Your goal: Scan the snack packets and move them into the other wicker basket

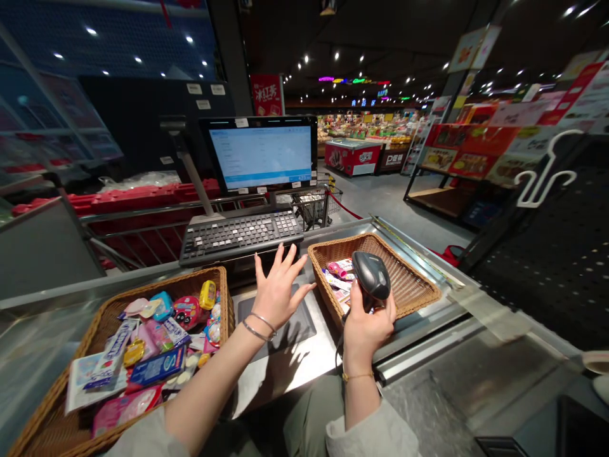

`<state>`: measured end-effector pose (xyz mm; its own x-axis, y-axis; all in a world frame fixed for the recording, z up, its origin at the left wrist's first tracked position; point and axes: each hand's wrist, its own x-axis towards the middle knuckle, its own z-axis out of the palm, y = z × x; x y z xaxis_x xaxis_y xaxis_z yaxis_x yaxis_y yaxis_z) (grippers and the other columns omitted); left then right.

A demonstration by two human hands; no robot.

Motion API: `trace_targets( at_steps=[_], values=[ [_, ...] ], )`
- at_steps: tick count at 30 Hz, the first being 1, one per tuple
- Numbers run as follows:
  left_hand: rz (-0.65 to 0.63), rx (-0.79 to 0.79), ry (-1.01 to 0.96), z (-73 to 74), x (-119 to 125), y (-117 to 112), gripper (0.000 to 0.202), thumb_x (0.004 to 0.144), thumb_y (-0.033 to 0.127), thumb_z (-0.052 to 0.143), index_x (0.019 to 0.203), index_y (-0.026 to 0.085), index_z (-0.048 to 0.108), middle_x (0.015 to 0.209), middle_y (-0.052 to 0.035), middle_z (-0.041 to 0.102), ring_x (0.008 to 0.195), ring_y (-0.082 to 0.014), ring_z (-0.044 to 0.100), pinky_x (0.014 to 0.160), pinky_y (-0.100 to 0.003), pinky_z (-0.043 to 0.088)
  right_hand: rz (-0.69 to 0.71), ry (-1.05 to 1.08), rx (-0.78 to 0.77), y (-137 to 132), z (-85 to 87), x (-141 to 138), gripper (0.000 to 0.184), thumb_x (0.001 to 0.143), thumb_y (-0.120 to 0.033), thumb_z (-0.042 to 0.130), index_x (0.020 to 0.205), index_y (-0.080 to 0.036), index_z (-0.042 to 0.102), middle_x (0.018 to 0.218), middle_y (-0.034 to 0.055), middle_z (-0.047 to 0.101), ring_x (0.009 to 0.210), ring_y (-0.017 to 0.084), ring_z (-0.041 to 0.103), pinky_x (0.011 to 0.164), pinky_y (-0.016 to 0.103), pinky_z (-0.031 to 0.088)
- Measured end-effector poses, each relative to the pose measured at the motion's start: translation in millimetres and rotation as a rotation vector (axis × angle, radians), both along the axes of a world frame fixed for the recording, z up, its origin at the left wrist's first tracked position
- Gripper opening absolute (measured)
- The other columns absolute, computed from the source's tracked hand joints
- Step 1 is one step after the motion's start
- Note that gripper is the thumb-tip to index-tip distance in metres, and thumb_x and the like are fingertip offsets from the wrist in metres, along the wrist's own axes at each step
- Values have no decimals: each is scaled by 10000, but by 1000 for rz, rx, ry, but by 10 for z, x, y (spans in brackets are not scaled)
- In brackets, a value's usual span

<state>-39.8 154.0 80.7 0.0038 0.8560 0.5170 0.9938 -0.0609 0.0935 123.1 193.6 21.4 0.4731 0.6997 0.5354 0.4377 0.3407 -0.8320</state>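
Observation:
My right hand (368,333) is wrapped round a black handheld barcode scanner (372,274), its head tilted up over the near side of the right wicker basket (413,292). A few small packets (340,273) lie in the left part of that basket, some hidden behind the scanner. Between the two baskets, my left hand (277,285) hovers palm down with its fingers spread and nothing in them, just in front of the keyboard (240,235). Many colourful sweets and small packs (159,368) fill the left wicker basket (95,330).
A monitor (264,155) with a lit screen stands behind the keyboard. Metal counter edging (428,346) runs along the right. Beyond the counter are a shopping cart (314,206), a red freezer (352,157) and stacked boxes (476,149). A white hook (545,174) hangs at right.

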Motion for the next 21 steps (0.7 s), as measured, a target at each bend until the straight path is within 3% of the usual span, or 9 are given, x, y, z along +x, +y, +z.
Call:
trace_targets(
  at_steps=[1,3,14,21],
  values=[
    [14,-4,-7,-16,-38,-73,529,941,438,513,1438,272,440,1556,-112,357,1480,-321,232,1137,-720,38,-53,45,-22,-21,14,-33,565,832,-532,625,1140,-60,665,1295,263,577,1315,380,465,1091,546,371],
    [44,-9,-22,-47,-131,-226,540,936,443,522,1439,266,436,1558,-119,352,1478,-326,235,1136,-721,50,-24,42,-17,-70,48,-109,539,806,-541,656,1062,-69,699,1265,255,605,1312,364,477,1095,523,382],
    [249,-46,-79,-213,-698,-1085,582,922,463,534,1451,248,419,1563,-152,327,1474,-340,230,1141,-708,71,432,-99,-38,-413,37,-521,513,826,-526,629,1147,-127,671,1225,178,649,1354,321,418,1127,535,311],
    [407,-76,-84,-338,-1040,-1538,595,896,421,571,1450,257,428,1551,-152,348,1462,-352,257,1130,-718,107,649,-205,-26,-597,-21,-740,373,828,-509,627,994,-186,712,1177,128,675,1346,310,426,1108,550,305]
  ],
)
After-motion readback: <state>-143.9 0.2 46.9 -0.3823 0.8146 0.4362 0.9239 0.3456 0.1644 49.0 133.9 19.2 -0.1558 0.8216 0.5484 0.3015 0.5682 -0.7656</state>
